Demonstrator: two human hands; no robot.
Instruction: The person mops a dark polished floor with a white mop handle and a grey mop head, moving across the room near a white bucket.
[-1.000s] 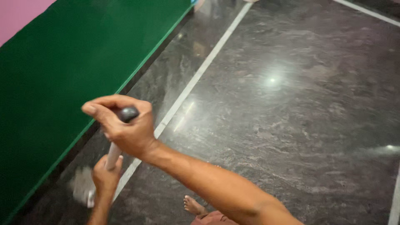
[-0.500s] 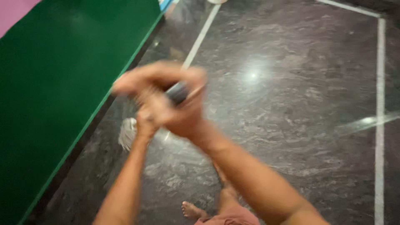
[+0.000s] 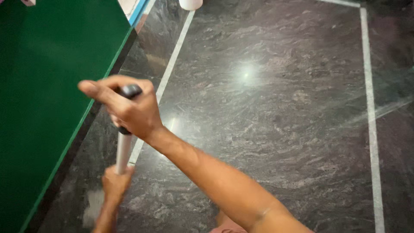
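Two hands: both on one long white mop pole with a black rubber grip at the top [image 3: 123, 149], so neither is free.
Right hand [image 3: 129, 110]: fist wrapped tight round the black end of the pole, thumb stretched out toward the green side, forearm running down to the bottom edge of the view.
Left hand [image 3: 115, 182]: closed round the white shaft lower down, well below the right one, near the bottom left of the floor.
Pole: pretty much upright from this angle, passing out under the right fist and into the left one.
Mop head: a pale blurry patch [image 3: 92, 206] on the floor just left of the left hand, too smeared to make out properly.
Floor: dark polished marble-look stone floor [image 3: 280, 121] with thin white inlay lines [image 3: 371, 121] and a bright light glare.
Left side: big flat green panel [image 3: 43, 86] along the floor's left edge.
Far edge: a white round thing [image 3: 190, 4], cut off.
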